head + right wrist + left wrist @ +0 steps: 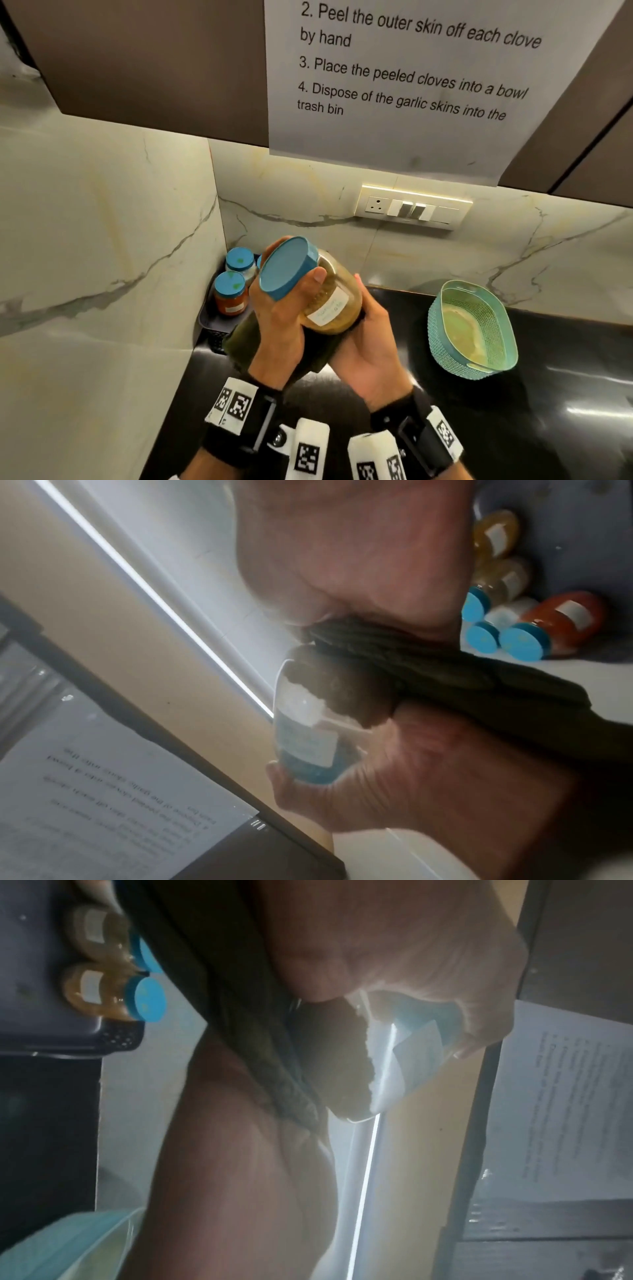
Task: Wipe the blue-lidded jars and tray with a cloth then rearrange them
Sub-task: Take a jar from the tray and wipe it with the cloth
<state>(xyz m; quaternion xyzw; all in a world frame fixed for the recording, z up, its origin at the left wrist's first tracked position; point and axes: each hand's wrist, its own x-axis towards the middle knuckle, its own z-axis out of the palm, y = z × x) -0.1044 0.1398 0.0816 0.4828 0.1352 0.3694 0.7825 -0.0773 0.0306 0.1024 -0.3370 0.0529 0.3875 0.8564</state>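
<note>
Left hand (277, 318) fingers clenched round blue lid end of large clear jar of brown powder (329, 301), tilting it to expose base. Right hand (370, 346) cups dark olive cloth (322, 356) against underside, grasping, likely wiping. Jar held above black counter (548, 394); grey tray (207, 320) with small blue-lidded jars (230, 291) at nine o'clock, teal basket (472, 329) at three.
</note>
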